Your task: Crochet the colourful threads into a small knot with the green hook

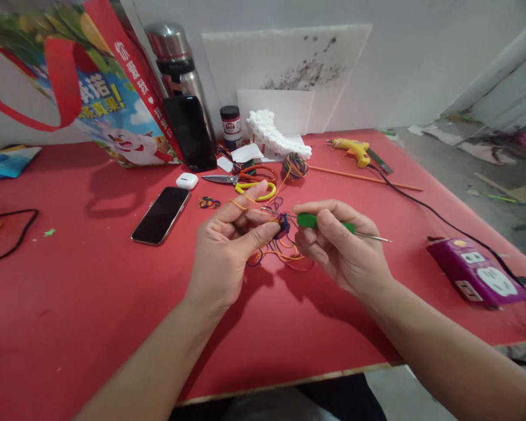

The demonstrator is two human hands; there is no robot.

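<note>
My left hand [228,251] pinches a small dark crochet piece [283,224] of blue and multicoloured yarn between thumb and fingers. An orange strand loops round its raised forefinger and runs back to a multicoloured yarn ball [295,166]. In my right hand [339,242] is a crochet hook with a green handle [307,220]; its fingers are closed round the grip. The hook's thin metal tip lies over the left fingers, close to the crochet piece. Loose orange and purple strands [284,252] hang and lie beneath both hands.
Behind the hands lie scissors [256,186]. A phone [161,215], an earbud case [187,180] and a small crocheted piece [209,203] are to the left. A glue gun [353,151], an orange stick [368,178] and a purple power box [477,272] with a black cable are to the right.
</note>
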